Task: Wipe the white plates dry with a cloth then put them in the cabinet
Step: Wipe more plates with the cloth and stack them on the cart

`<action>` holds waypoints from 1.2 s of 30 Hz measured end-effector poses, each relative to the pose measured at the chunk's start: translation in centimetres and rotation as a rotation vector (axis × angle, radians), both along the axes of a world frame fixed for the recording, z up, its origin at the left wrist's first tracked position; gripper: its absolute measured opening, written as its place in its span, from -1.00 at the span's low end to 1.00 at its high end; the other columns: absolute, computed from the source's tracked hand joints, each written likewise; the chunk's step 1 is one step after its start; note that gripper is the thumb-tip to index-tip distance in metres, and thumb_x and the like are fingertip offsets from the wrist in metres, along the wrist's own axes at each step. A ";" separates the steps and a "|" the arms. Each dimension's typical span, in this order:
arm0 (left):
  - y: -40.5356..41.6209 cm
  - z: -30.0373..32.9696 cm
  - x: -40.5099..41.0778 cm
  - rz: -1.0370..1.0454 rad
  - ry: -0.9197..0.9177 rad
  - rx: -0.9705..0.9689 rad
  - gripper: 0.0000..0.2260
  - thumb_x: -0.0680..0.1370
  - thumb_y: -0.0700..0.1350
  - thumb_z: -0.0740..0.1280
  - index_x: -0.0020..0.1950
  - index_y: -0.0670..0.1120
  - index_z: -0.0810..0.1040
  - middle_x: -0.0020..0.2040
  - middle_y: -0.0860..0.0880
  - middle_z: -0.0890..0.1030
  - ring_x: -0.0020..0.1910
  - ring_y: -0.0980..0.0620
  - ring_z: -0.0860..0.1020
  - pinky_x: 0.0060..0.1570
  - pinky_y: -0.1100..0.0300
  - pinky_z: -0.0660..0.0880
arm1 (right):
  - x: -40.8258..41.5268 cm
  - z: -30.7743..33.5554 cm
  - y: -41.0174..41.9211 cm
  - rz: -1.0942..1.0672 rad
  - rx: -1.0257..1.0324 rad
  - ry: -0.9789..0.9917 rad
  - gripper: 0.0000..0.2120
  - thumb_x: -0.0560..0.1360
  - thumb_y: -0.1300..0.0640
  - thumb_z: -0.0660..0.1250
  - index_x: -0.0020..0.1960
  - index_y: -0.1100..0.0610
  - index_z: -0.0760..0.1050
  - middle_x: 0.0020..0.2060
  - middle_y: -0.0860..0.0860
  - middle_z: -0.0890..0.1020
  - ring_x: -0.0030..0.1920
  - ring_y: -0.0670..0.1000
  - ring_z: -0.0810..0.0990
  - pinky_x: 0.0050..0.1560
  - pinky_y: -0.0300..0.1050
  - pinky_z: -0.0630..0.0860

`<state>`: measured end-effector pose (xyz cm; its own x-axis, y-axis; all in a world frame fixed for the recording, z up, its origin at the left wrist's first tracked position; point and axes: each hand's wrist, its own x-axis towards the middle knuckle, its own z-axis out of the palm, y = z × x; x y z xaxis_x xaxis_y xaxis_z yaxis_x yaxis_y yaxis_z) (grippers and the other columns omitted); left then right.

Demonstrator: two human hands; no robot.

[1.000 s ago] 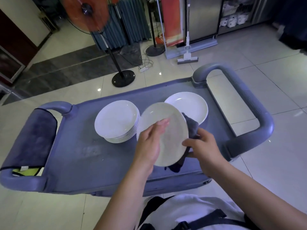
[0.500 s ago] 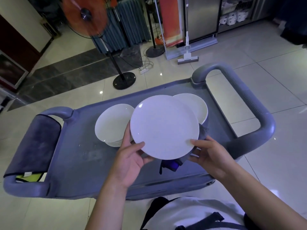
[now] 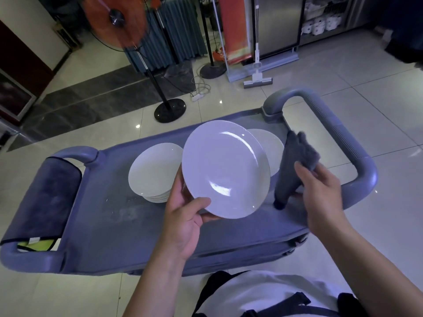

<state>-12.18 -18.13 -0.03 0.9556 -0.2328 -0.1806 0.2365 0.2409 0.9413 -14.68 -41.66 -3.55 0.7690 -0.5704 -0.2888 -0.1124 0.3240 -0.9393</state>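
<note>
My left hand (image 3: 186, 216) grips a white plate (image 3: 225, 168) by its near-left rim, thumb on the upper face, and holds it tilted above the grey cart (image 3: 109, 213). To the plate's right, my right hand (image 3: 317, 186) holds a dark grey cloth (image 3: 295, 161), which is off the plate and hangs down toward the cart top. A stack of white plates (image 3: 153, 172) rests on the cart at the left. Another white plate (image 3: 272, 149) lies on the cart behind the held one, partly hidden by it.
A dark towel (image 3: 45, 200) hangs over the cart's left handle. The right handle (image 3: 343, 138) curves up beside my right hand. A standing fan (image 3: 119, 21) with a black base (image 3: 169, 110), a mop (image 3: 257, 80) and a power cord lie on the tiled floor beyond.
The plate has turned from its edge-on tilt to face up in my left hand. My right hand has drawn the cloth out from under the plate and lifted it to the right.
</note>
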 end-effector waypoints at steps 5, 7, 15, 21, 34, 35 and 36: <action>-0.8 0.4 -0.8 -0.028 -0.017 0.033 -0.33 0.38 -0.37 0.30 0.40 0.16 0.51 0.31 -0.02 0.59 0.18 -0.05 0.61 -0.16 -0.19 0.64 | 1.9 4.2 0.4 0.214 -0.425 -0.157 -0.83 0.63 0.07 0.26 -0.13 0.02 0.53 -0.41 0.03 0.49 -0.39 -0.07 0.41 -0.33 -0.17 0.39; -1.2 1.0 -1.0 -0.083 -0.037 0.069 -0.31 0.39 -0.37 0.29 0.43 0.18 0.48 0.31 0.00 0.61 0.22 -0.08 0.61 -0.17 -0.20 0.65 | 3.4 4.2 0.9 0.338 -0.539 -0.096 -0.81 0.60 -0.06 0.24 -0.06 0.00 0.54 -0.34 -0.03 0.52 -0.31 -0.04 0.47 -0.22 -0.08 0.43; -0.8 3.5 -1.5 -0.132 -0.083 0.134 -0.32 0.44 -0.38 0.26 0.40 0.26 0.50 0.30 -0.06 0.62 0.25 -0.14 0.60 -0.04 -0.29 0.64 | 4.4 6.4 3.9 0.756 -0.329 -0.387 -0.82 0.54 0.06 0.33 0.07 0.07 0.66 0.25 -0.15 0.51 0.29 -0.14 0.46 0.25 -0.20 0.40; -0.2 2.9 -1.7 -0.081 -0.047 0.074 -0.33 0.46 -0.43 0.26 0.41 0.19 0.50 0.38 -0.08 0.56 0.30 -0.20 0.57 -0.03 -0.25 0.64 | 3.0 5.4 5.1 1.013 -0.250 -0.389 -0.78 0.49 0.12 0.32 0.08 0.07 0.67 0.23 -0.23 0.50 0.31 -0.17 0.46 0.19 -0.36 0.35; 0.3 2.4 -2.3 0.115 0.020 -0.003 -0.56 0.62 -0.20 0.24 0.44 0.16 0.48 0.30 -0.09 0.64 0.22 -0.25 0.64 -0.07 -0.23 0.63 | 0.9 2.8 4.8 1.245 -0.279 -0.340 -0.74 0.44 0.26 0.32 0.08 0.24 0.67 0.31 -0.06 0.46 0.35 -0.03 0.41 0.32 -0.09 0.43; 0.3 2.3 -2.5 0.149 0.027 0.005 -0.55 0.59 -0.22 0.28 0.42 0.18 0.50 0.27 -0.09 0.66 0.20 -0.24 0.65 -0.11 -0.22 0.63 | 0.8 2.7 4.7 1.261 -0.297 -0.345 -0.74 0.45 0.28 0.32 0.09 0.26 0.67 0.30 -0.09 0.47 0.33 -0.04 0.43 0.30 -0.13 0.43; 0.3 2.1 -2.6 0.184 0.037 0.010 -0.53 0.58 -0.23 0.30 0.41 0.19 0.51 0.25 -0.08 0.67 0.19 -0.23 0.65 -0.14 -0.20 0.63 | 0.7 2.6 4.5 1.271 -0.306 -0.345 -0.75 0.46 0.30 0.31 0.10 0.26 0.66 0.29 -0.13 0.48 0.31 -0.07 0.44 0.27 -0.22 0.43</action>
<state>-14.75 -17.84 2.08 0.9746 -0.0526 -0.2178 0.2238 0.2744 0.9352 -14.00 -37.13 -0.97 0.8152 0.5781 0.0344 0.0792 -0.0526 -0.9955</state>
